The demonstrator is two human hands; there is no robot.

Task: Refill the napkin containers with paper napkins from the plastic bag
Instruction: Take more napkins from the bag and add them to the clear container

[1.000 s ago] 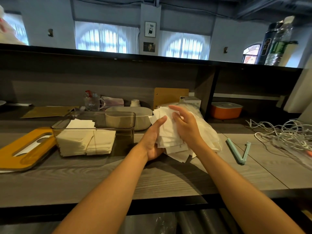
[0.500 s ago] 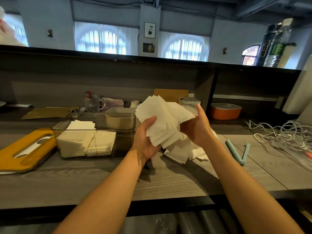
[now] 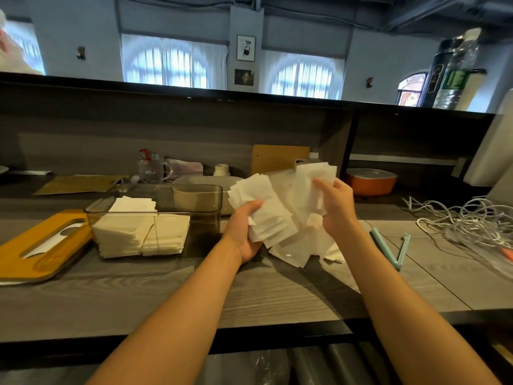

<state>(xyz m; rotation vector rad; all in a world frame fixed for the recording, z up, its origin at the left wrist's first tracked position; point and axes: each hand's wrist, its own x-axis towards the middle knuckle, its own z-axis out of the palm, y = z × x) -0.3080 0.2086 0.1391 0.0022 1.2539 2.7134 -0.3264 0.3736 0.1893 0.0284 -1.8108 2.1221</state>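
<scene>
Countertop (image 3: 138, 295) of grey wood grain runs across the view, backed by a dark raised shelf wall. Next in size, a clear napkin container (image 3: 155, 218) stands left of centre on it, holding two side-by-side stacks of white napkins that fill its left part; the right part shows bare. A yellow lid (image 3: 41, 245) with a slot lies flat just left of the container, touching its corner. At far right sits a tangle of white cable (image 3: 466, 220), and behind it to the left an orange box (image 3: 370, 182). Centre right, a plastic bag (image 3: 299, 245) of napkins lies on the counter beneath the hands. Held above it is a fanned bundle of paper napkins (image 3: 266, 201): the left hand (image 3: 244, 232) grips its lower edge with curled fingers, and the right hand (image 3: 337, 204) pinches the upper right sheets. A pale green clip (image 3: 391, 248), spread in a V, lies right of the bag.
</scene>
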